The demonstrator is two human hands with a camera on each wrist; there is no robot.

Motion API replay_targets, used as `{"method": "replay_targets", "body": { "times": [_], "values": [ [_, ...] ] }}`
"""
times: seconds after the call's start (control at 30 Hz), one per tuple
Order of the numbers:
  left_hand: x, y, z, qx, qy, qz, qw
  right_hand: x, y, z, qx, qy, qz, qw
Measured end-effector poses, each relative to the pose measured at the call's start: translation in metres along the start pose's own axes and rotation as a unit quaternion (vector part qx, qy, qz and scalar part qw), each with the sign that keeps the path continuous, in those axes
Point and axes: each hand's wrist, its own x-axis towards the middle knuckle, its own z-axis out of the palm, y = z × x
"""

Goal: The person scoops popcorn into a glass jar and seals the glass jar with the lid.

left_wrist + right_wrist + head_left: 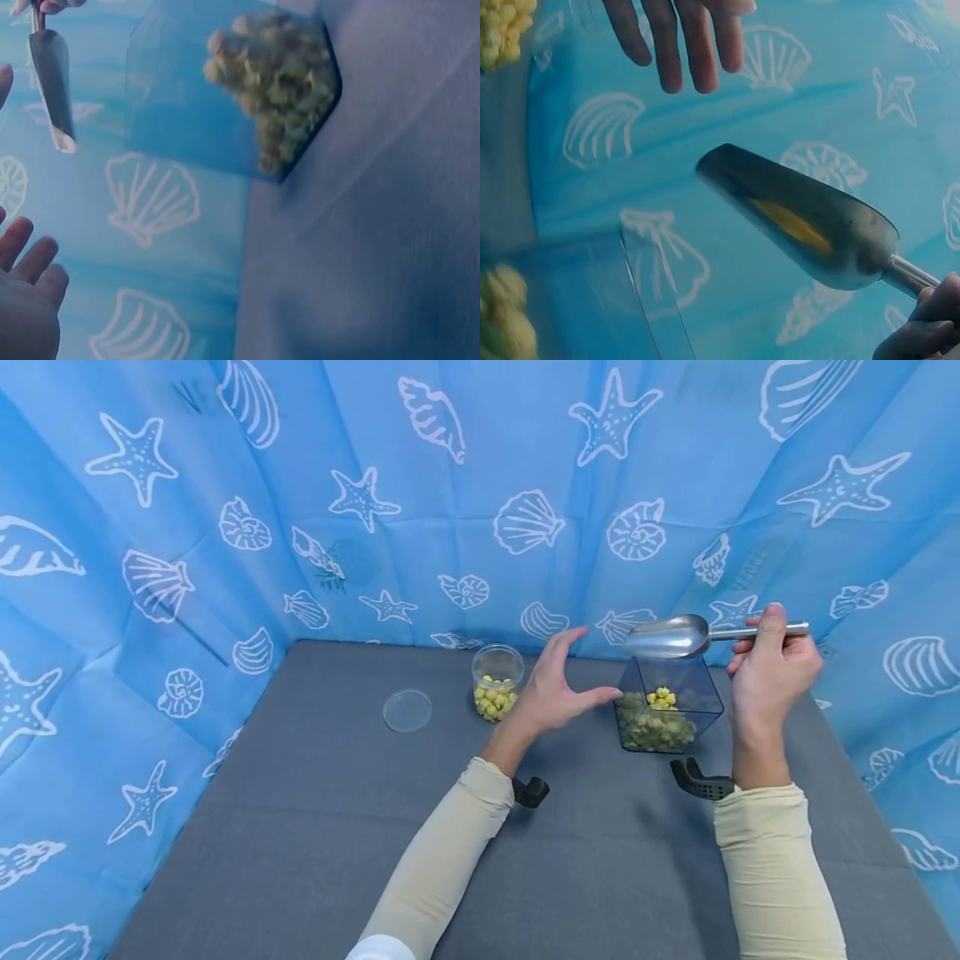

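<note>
In the head view, the grey tabletop (285, 843) offers wide passage at lower left; another gap lies between the forearms (442, 852). Upper centre, the jar (498, 663) and left hand (549, 692) crowd together. Right of centre, the bin (696, 683) blocks low passage, the scoop (671, 637) obstructs its upper side, and the curtain (465, 485) closes the top.

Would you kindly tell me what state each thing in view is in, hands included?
Round jar: uncovered, partly filled with popcorn.
Clear lid: off, lying flat on the table.
Square bin: open-topped, partly filled with popcorn.
Metal scoop: raised, no popcorn visible in it.
Left hand: thumb and fingers apart, holding nothing.
Right hand: gripping the metal scoop.
</note>
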Motion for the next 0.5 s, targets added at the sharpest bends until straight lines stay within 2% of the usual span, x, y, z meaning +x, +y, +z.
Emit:
{"method": "replay_targets", "body": {
  "times": [0.2, 0.33, 0.4, 0.5],
  "values": [
    [0.006, 0.004, 0.017, -0.02, -0.024, 0.001, 0.9995, 0.009, -0.006, -0.013, -0.038, 0.011, 0.003, 0.999],
    [0.01, 0.005, 0.032, -0.026, -0.036, -0.011, 0.999, 0.009, -0.005, -0.019, -0.091, 0.015, 0.006, 0.996],
    [0.012, 0.005, 0.041, -0.024, -0.04, -0.014, 0.9988, 0.01, -0.002, -0.022, -0.145, 0.02, -0.001, 0.989],
    [0.014, 0.002, 0.054, -0.021, -0.048, -0.019, 0.9984, 0.011, 0.005, -0.027, -0.232, 0.022, -0.007, 0.973]
  ]
}}
